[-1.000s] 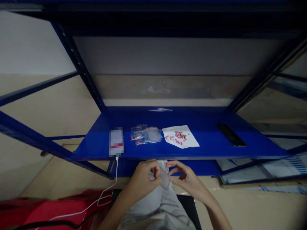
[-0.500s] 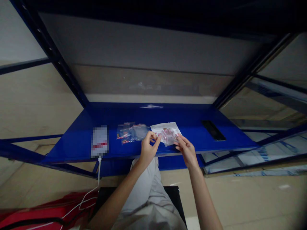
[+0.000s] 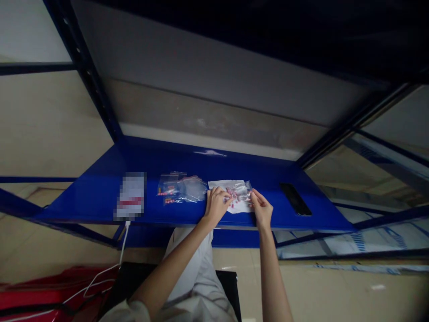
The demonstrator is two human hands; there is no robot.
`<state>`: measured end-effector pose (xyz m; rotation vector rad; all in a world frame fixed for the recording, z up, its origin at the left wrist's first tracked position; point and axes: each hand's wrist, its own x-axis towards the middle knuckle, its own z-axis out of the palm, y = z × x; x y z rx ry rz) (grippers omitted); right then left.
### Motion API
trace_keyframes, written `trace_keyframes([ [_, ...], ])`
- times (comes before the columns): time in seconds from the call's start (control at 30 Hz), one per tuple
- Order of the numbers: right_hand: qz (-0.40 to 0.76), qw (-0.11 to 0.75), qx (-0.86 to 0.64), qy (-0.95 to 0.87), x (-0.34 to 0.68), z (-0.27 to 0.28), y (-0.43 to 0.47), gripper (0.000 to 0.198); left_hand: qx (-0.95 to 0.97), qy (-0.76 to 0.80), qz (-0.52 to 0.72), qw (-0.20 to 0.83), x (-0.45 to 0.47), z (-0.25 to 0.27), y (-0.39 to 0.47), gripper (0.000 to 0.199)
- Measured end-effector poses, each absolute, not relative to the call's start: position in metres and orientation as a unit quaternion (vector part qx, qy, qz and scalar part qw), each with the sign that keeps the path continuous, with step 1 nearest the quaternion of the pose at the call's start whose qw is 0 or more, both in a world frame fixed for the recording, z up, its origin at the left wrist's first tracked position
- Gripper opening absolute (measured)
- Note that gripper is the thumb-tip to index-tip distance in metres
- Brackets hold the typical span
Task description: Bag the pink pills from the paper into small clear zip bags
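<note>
A white sheet of paper (image 3: 239, 208) lies near the front edge of the blue shelf, with several small pink beads (image 3: 232, 191) on it. My left hand (image 3: 217, 205) rests over the paper's left side, fingers bent and fingertips pressed together among the beads; whatever they pinch is too small to name. At the paper's right edge, my right hand (image 3: 262, 208) is closed on a small clear plastic bag (image 3: 248, 190) between thumb and fingers. Left of the paper, several clear zip bags (image 3: 191, 188) overlap; those farthest left contain pink and orange-yellow bits.
A black phone (image 3: 295, 199) lies on the right of the blue shelf (image 3: 161, 154). On the left is a blurred-out white and red object (image 3: 131, 190) with a white cable (image 3: 124, 243) hanging over the front edge. Blue uprights stand at both sides.
The view has tilted. My right hand has shifted the clear bag to the paper's right side, uncovering pink beads. My left hand has turned palm down, its fingertips now among the beads.
</note>
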<state>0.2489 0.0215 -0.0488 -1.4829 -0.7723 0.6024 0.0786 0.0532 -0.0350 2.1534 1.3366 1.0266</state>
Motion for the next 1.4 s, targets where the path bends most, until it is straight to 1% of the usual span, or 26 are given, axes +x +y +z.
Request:
trace_keyframes([
  [0.2,0.276,0.627,-0.637,-0.354,0.2513,-0.0516,0.0199,0.052,0.78,0.481,0.351,0.194,0.0797,-0.0368,0.0539,0.009],
  [0.4,0.318,0.654,-0.59,-0.352,0.2541,-0.0492,0.0162,0.052,0.783,0.493,0.335,0.18,0.0786,-0.0367,0.0533,0.008],
  [0.63,0.279,0.672,-0.611,-0.311,0.252,-0.0508,0.0166,0.04,0.784,0.492,0.326,0.192,0.0771,-0.0351,0.0523,0.01],
  [0.77,0.258,0.674,-0.62,-0.309,0.2515,-0.0525,0.0175,0.036,0.779,0.496,0.326,0.2,0.0758,-0.0355,0.0512,0.011],
  [0.93,0.237,0.676,-0.62,-0.32,0.2524,-0.0543,0.0173,0.033,0.787,0.494,0.319,0.186,0.076,-0.0371,0.0511,0.011],
  [1.1,0.233,0.679,-0.621,-0.314,0.2531,-0.0539,0.0171,0.036,0.788,0.499,0.311,0.183,0.0767,-0.0383,0.0513,0.012],
  [1.27,0.235,0.689,-0.613,-0.307,0.2516,-0.0505,0.0169,0.046,0.785,0.503,0.307,0.19,0.0766,-0.0381,0.0511,0.013],
  [1.4,0.221,0.695,-0.616,-0.296,0.2497,-0.0475,0.0171,0.051,0.782,0.508,0.306,0.194,0.0766,-0.0358,0.0513,0.014],
])
